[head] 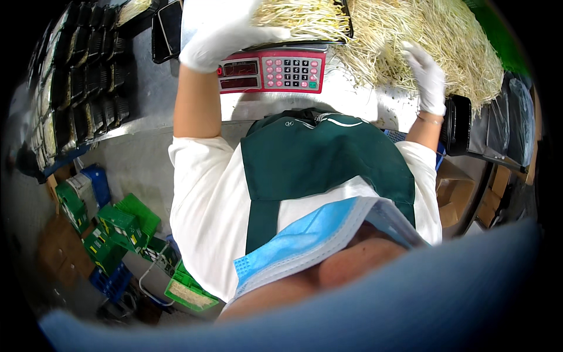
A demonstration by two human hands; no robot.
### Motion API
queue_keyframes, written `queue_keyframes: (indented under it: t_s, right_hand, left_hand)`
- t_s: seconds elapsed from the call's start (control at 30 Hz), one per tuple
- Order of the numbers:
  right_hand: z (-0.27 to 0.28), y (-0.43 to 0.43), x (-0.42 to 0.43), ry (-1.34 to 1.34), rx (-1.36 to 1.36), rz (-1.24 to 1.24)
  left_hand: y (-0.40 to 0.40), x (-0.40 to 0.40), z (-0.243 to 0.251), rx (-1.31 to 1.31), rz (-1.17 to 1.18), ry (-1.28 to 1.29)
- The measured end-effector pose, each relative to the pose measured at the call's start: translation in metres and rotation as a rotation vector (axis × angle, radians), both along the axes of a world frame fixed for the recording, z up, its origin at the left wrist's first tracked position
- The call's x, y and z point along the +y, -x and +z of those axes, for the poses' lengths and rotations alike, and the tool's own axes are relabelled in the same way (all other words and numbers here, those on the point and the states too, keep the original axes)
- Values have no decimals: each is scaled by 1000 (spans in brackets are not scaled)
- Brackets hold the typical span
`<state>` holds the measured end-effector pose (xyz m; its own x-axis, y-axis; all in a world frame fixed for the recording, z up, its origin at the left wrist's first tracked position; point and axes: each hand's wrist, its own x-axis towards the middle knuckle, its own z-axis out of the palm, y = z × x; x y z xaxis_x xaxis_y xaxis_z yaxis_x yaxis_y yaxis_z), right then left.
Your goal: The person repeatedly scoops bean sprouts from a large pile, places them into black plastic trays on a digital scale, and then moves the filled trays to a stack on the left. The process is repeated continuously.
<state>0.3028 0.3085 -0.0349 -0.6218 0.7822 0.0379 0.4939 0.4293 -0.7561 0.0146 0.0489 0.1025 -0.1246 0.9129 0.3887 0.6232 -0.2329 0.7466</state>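
Note:
My left hand (217,37), in a white glove, lies at the left of a black plastic tray (308,42) of bean sprouts (303,20). Its thumb stretches along the tray's near edge, while the fingers run to the top of the picture, so their grip is not clear. Beneath the tray is a red digital scale (272,72) with a keypad. My right hand (424,79), gloved too, is at the near side of a large heap of sprouts (444,26). Its fingers are a little apart, with nothing visible in them.
Filled black trays (83,83) are stacked at the left of the metal table (151,97). A black tray (167,33) lies by my left hand; more black trays (457,125) stand right of my right wrist. Green crates (118,224) and a cardboard box (455,191) are below.

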Motion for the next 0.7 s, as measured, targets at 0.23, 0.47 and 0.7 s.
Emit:
queue_keyframes:
  t_s: [0.23,0.47,0.7]
  right_hand:
    - [7,52,-65,-139,529,356]
    - [83,159,-95,-540,-1,741]
    - [96,162,-67,-337,-66,784]
  left_hand:
    - [27,-47,-96,-526,432,-259]
    - [-3,14,-98,35,372,129]
    - [5,19,-80,447,239,195]
